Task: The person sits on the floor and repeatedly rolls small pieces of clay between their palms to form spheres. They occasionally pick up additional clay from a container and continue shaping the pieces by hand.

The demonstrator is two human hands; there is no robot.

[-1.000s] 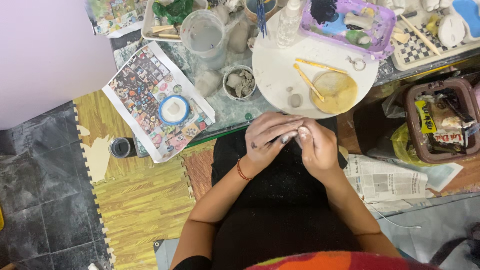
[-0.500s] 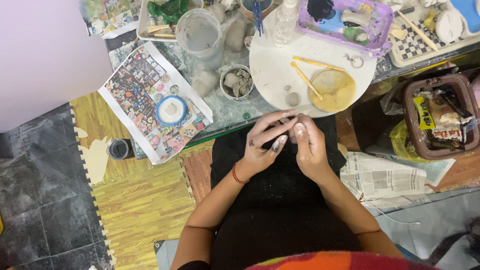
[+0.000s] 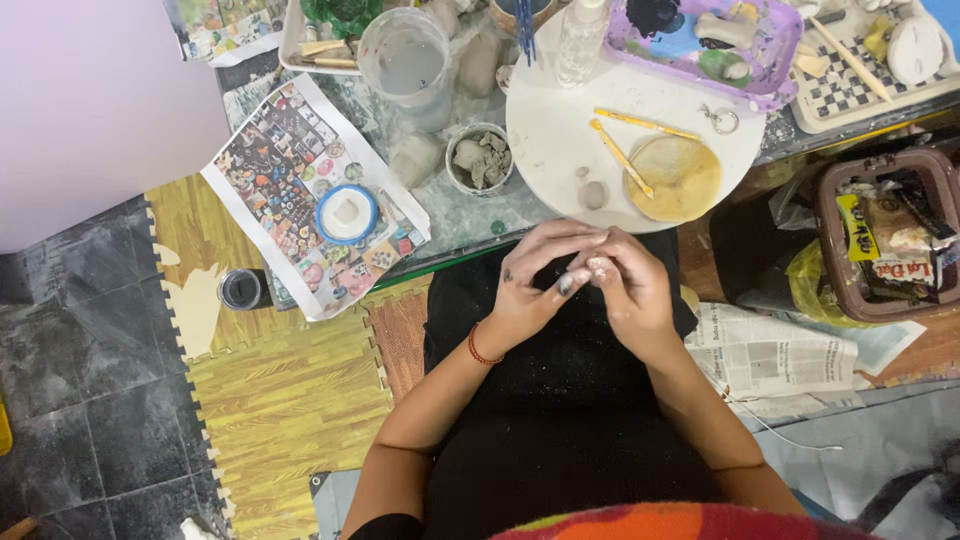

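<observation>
We hold a small lump of clay between both hands, just above our lap and near the edge of the tabletop. The left hand cups from the left, its grey-smeared fingers curled in; the right hand meets it from the right, fingers pinched together on the lump. Most of the clay is hidden, so we cannot tell its shape. We judge it light, soft and a little sticky, easily dented, so it is best taken with the fingertips on opposite sides, gently. Just beyond the hands, a white round board carries two more small lumps, yellow sticks and a tan disc. A small bowl of clay bits sits to its left.
</observation>
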